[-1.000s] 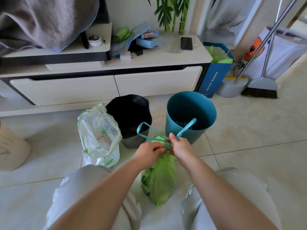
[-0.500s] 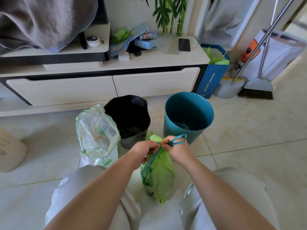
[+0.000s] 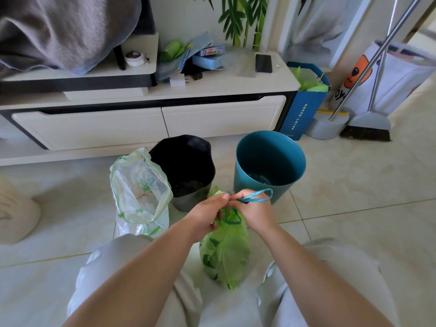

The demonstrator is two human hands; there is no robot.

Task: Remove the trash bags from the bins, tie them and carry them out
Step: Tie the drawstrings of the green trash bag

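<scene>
A green trash bag [image 3: 225,251] stands on the floor between my knees. Its neck is gathered by a teal drawstring [image 3: 256,198]. My left hand [image 3: 205,214] and my right hand [image 3: 253,212] meet at the bag's neck, both pinching the drawstring; one loop sticks out to the right of my right hand. Behind them stand a black bin [image 3: 186,169] and a teal bin [image 3: 270,165], neither with a liner showing. A white translucent trash bag [image 3: 139,194] stands open-mouthed left of the black bin.
A low white cabinet [image 3: 151,121] runs along the wall behind the bins. At the right stand a blue paper bag [image 3: 304,109], a dustpan [image 3: 326,125], a broom [image 3: 366,128] and a white laundry bag [image 3: 387,79]. A beige cushion [image 3: 16,212] lies at far left.
The drawstring loops that stood raised toward the bins have been pulled down into my hands at the bag's neck. One short loop now points right.
</scene>
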